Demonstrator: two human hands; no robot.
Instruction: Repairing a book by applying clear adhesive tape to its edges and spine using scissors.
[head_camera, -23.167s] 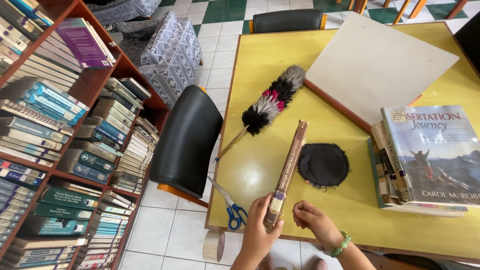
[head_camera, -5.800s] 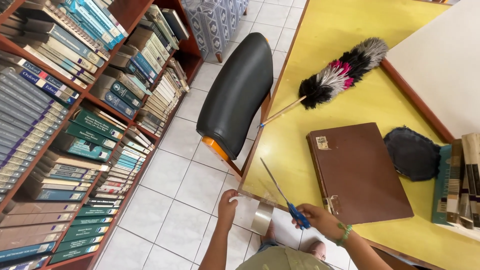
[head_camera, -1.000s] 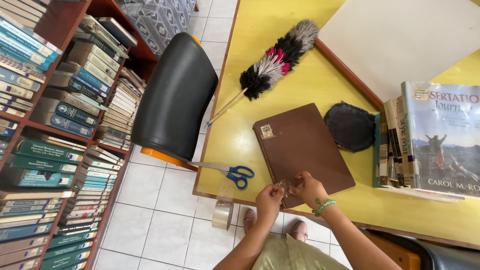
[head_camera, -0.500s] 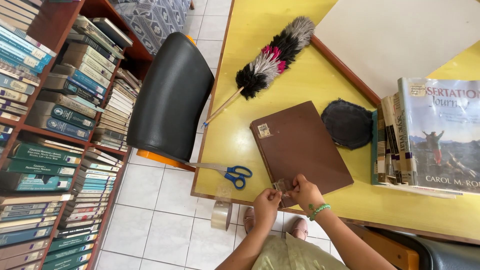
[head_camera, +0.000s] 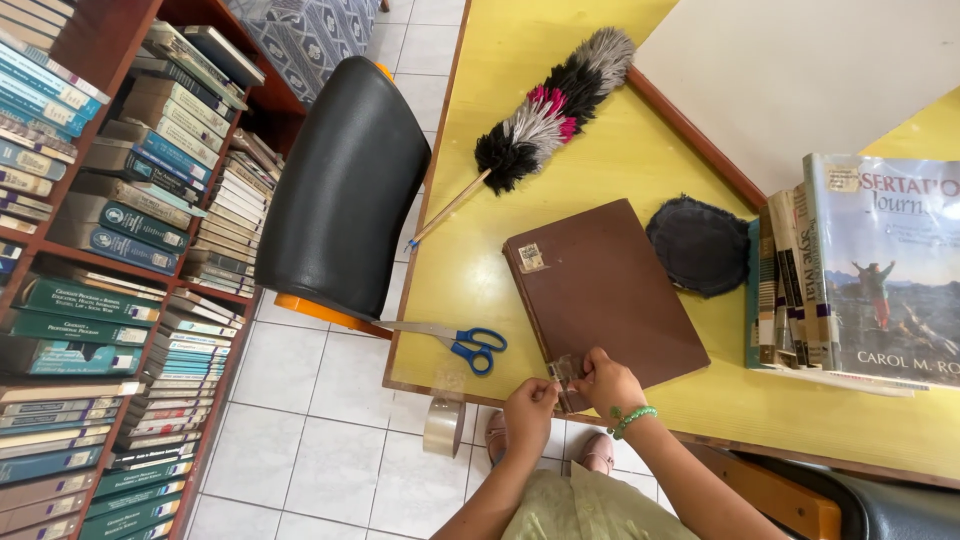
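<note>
While bent over a yellow table (head_camera: 600, 180), pinched a piece of clear tape (head_camera: 566, 370) between both hands at the near corner of a brown hardcover book (head_camera: 605, 290). Left hand (head_camera: 528, 408) closed with fingertips together on the tape's left end; right hand (head_camera: 606, 382), banded with a green bead bracelet (head_camera: 634, 420), closed on the other end, resting against the book's lower edge. Lay flat on the table, the book, with a small label at its 10 o'clock corner. Seen at 9 o'clock from the book, blue-handled scissors (head_camera: 462, 342), blades pointing off the table edge. Stuck to the table edge below them at 6 o'clock, a roll of clear tape (head_camera: 443, 426) hanging over the tiled floor (head_camera: 320, 450). Placed at 11 o'clock, a feather duster (head_camera: 545, 118) in black, grey and pink. Just beside the book at 2 o'clock, a dark round cloth (head_camera: 698, 243); at 3 o'clock, a stack of books (head_camera: 860, 270). Pushed against the table's left side, a black chair back (head_camera: 345, 190), with crowded bookshelves (head_camera: 110, 260) beyond it.
</note>
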